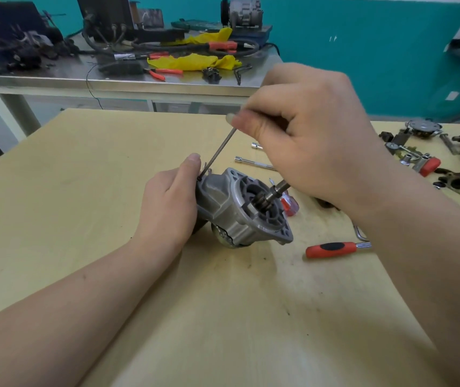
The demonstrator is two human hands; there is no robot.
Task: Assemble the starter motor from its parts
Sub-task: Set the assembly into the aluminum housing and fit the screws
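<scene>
From the head view, the starter motor (240, 208) is lying on its side on the wooden bench (83, 191), its nose housing with the pinion shaft (276, 191) pointing right and toward the camera. The left hand (170, 205) is bracing the motor's rear, fingers wrapped round the body and the thumb raised beside the top edge of the housing. The right hand (307, 141) is holding a slim screwdriver (217, 152), its grip closed on the handle end, the shank slanting down-left so that the tip is meeting the housing just beside the left thumb.

The step in hand appears to be driving or seating a fastener at the housing's upper edge; the screw itself is too small to make out. The next move likely calls for keeping the tip square in the head, pressing down and turning while the left hand is stopping the motor from rolling.

A red-handled ratchet (332, 249) is lying near the motor, and loose parts (418, 152) are sitting well apart at the right.
</scene>
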